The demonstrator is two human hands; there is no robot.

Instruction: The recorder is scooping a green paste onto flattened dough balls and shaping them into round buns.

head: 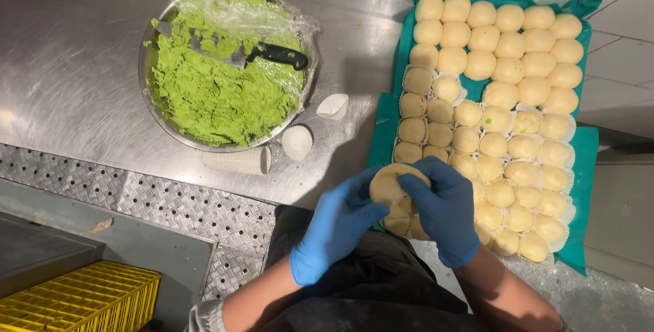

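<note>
Dough disc (394, 189) over steel counter (68, 66)

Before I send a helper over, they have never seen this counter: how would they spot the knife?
Find the round metal pan of green paste on the steel counter, left of the teal tray of dough balls. The knife lies across the paste near the pan's upper right, its black handle the only dark thing there.
</note>
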